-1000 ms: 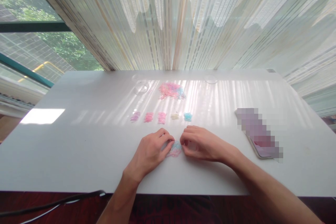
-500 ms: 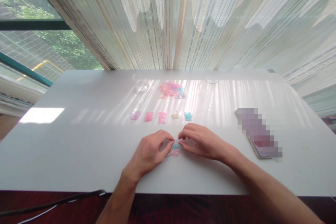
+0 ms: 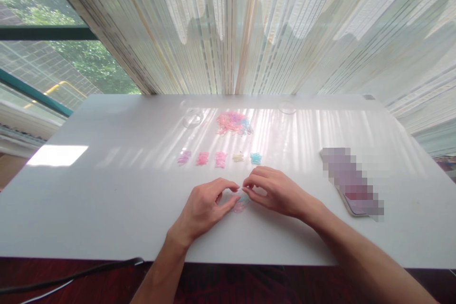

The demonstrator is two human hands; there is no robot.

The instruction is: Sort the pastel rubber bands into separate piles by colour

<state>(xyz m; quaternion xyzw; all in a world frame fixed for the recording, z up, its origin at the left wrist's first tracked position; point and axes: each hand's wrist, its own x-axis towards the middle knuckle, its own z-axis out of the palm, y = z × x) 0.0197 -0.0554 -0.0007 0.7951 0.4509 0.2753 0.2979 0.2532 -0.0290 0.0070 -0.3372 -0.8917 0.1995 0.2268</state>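
My left hand (image 3: 208,204) rests on the white table with its thumb and index finger apart, beside a small pile of pink and blue pieces (image 3: 240,205). On the pile's other side, my right hand (image 3: 274,191) has its thumb and index fingertips close together; anything between them is too small to make out. Beyond my hands lies a row of small bundles: purple (image 3: 184,157), red-pink (image 3: 203,158), pink (image 3: 220,159), cream (image 3: 238,157) and blue (image 3: 255,158). Farther back is a larger mixed heap (image 3: 234,123).
A blurred-out phone (image 3: 351,183) lies on the table (image 3: 107,209) at the right. Two clear round items, one at the back left (image 3: 193,118) and one at the back right (image 3: 287,107), stand near the curtain. A black cable (image 3: 107,266) runs along the front left edge.
My left thumb and index finger have spread apart. My right fingertips have drawn closer together and lifted slightly off the small pile.
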